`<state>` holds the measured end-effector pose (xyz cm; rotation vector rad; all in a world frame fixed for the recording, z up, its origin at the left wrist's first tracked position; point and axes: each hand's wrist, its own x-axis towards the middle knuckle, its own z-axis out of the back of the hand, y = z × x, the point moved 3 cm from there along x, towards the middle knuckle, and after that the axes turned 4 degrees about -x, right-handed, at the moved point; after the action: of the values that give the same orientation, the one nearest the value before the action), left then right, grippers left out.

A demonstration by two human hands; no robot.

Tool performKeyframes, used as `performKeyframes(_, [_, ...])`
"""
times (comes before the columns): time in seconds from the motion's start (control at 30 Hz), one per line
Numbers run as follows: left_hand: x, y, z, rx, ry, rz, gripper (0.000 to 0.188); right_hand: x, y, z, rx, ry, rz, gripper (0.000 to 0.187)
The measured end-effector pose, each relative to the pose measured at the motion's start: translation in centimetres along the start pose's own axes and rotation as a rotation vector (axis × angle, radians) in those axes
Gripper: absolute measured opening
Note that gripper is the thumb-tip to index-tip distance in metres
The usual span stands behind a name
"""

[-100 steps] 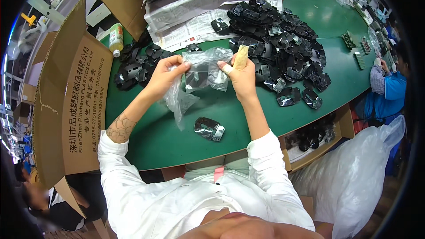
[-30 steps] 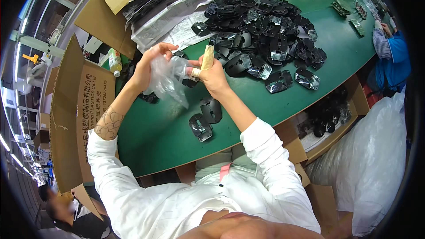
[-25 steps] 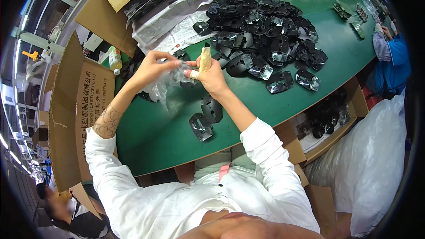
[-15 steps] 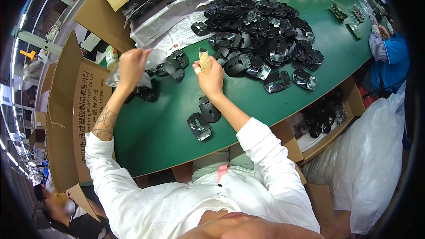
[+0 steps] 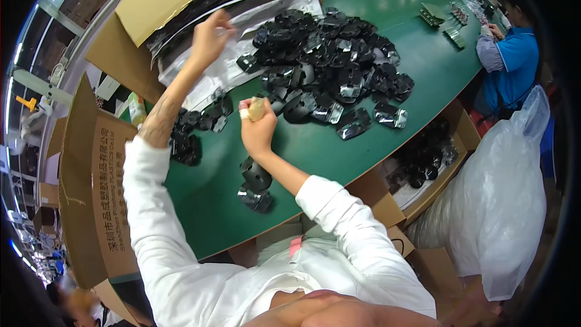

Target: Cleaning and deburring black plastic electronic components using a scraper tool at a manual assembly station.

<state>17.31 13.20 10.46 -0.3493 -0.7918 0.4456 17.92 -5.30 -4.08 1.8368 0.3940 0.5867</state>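
Note:
My left hand (image 5: 209, 41) is raised before the open carton, its fingers curled and blurred. Clear plastic film (image 5: 225, 74) trails beneath those fingers, faint against the newspaper. Over the green table, my right hand (image 5: 258, 133) is wrapped round a tool with a tan, taped-looking handle (image 5: 257, 109); its tip cannot be made out now. Below that hand lie two black plastic shells (image 5: 256, 198), the nearer one glossy with film. A smaller group of black shells (image 5: 186, 145) sits by my left forearm. Beyond my right hand rises a big pile of black shells (image 5: 327, 54), many shiny.
An open cardboard carton (image 5: 124, 54) with newspaper and black parts stands at the far left. Another carton (image 5: 100, 206) borders the table's left side. Right of the table are a box of dark parts (image 5: 451, 166) and a large translucent bag (image 5: 484, 206). A co-worker in blue (image 5: 514, 54) sits far right.
My left hand has moved up and away, from the small shell group to before the carton. My right hand keeps the tool, whose short metal tip showed earlier. The whole view has shifted slightly.

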Motion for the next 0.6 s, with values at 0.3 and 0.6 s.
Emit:
performKeyframes(0.3, [15.6,2.4,-22.5,0.376,0.559,-0.304,0.018,6.7,4.8,8.0,0.192,-0.409,0.136,0.026])
performKeyframes(0.6, [16.2,0.5,-26.2,0.208,0.660,-0.327,0.023,6.9,5.6,7.8,0.247,-0.336,0.102,0.025])
